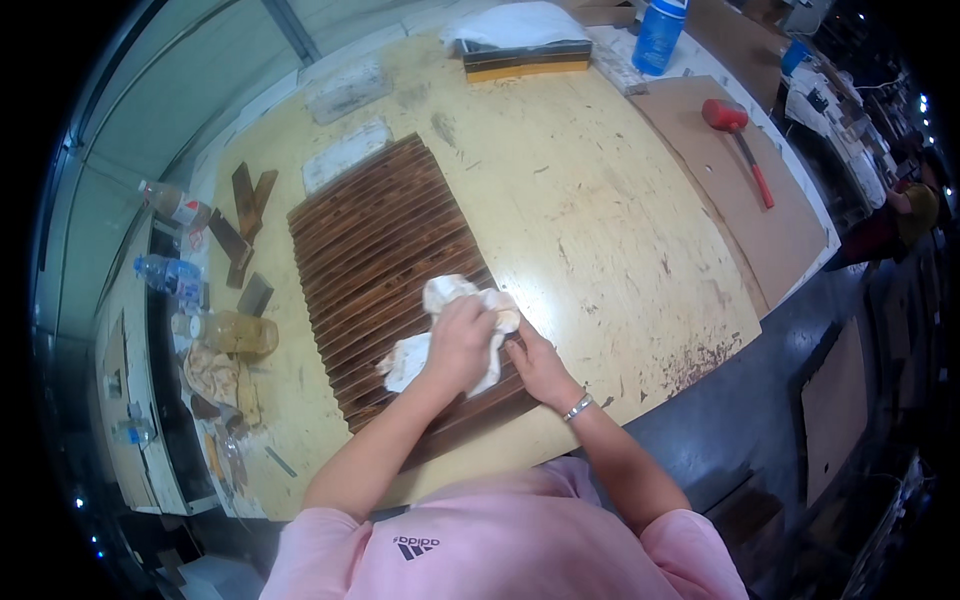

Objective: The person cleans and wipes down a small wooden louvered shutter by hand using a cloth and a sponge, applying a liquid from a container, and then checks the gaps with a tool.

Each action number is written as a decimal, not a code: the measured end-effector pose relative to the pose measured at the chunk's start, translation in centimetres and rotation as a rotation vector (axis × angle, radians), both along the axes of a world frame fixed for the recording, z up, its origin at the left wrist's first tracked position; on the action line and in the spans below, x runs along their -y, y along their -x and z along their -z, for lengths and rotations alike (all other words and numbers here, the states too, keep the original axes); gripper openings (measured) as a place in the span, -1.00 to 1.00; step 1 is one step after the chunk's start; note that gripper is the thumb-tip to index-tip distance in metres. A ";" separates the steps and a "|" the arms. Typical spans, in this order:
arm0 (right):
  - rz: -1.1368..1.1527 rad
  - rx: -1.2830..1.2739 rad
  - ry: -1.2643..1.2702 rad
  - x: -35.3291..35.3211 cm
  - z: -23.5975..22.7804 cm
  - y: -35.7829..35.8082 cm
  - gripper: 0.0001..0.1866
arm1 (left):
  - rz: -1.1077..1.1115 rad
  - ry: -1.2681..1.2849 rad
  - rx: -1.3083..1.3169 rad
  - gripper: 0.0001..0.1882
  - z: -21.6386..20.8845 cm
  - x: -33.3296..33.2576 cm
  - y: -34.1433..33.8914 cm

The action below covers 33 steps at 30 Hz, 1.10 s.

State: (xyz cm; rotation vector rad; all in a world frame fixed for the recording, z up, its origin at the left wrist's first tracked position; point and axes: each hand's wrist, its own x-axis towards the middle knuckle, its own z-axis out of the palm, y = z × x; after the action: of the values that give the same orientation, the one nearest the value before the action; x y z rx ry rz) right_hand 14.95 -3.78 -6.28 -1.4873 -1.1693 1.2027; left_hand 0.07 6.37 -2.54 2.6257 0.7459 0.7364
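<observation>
A dark brown slatted wooden panel lies on the pale yellow worktable, its ridges running crosswise. My left hand is closed around a crumpled white cloth and presses it on the panel's near right part. Parts of the cloth spread out on both sides of the fist. At the panel's right edge, my right hand grips the side, thumb on top close to the cloth and fingers along the edge. Some of its fingertips are hidden by the cloth.
Left of the panel lie dark wood strips, a jar of yellowish liquid, plastic bottles and a stained rag. A red mallet rests on cardboard at right. A blue bottle stands behind; a person is far right.
</observation>
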 end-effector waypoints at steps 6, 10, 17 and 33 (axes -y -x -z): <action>0.053 0.144 -0.143 0.2 0.9 0.0 -0.34 | 0.006 0.016 -0.097 -0.72 -2.0 0.1 8.1; 0.061 0.168 -0.143 0.3 1.3 0.2 -0.34 | -0.097 -0.020 -0.082 -0.74 0.4 0.8 7.7; -0.017 0.019 0.133 -0.1 -0.9 -0.6 -0.34 | 0.018 0.042 0.051 -0.71 -0.8 -0.4 -0.2; 0.032 0.142 -0.127 0.2 1.6 -0.1 -0.33 | -0.185 0.071 0.017 -0.75 -0.6 1.6 8.1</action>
State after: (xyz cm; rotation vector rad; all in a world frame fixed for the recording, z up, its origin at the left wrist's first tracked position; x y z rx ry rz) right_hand 15.03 -3.96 -7.88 -1.5080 -1.2871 0.9956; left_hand -8.01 4.80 -1.96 2.5080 1.0011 0.7653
